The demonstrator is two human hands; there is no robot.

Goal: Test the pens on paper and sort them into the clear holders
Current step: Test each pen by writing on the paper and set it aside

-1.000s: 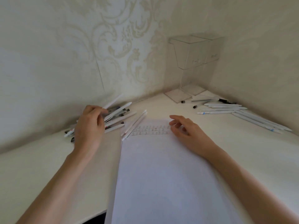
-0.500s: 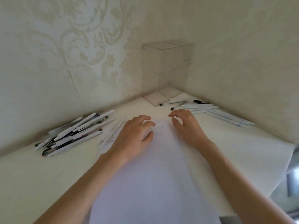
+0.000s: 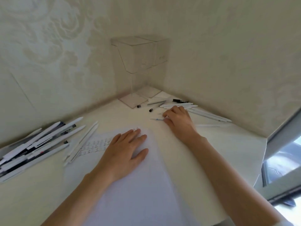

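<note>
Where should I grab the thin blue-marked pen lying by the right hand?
Probably pinch the thin pen mid-barrel from above, fingers across its width: it lies flat on the desk, alone, clear of the white pens. The right hand sits at its right end, so come from there.

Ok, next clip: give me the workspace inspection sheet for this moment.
Surface: white desk set into a wall corner.
Job's things: paper sheet with rows of test marks; pen pile at left; two white pens beside the sheet; more pens at right; two clear holders in the corner, no pens seen inside.
Clutter: small black caps, loose.
Hands: left hand flat on the sheet; right hand curled over a thin pen, grip unclear.
Cables: nothing seen.
Surroundings: patterned wallpaper; window at right.
</note>
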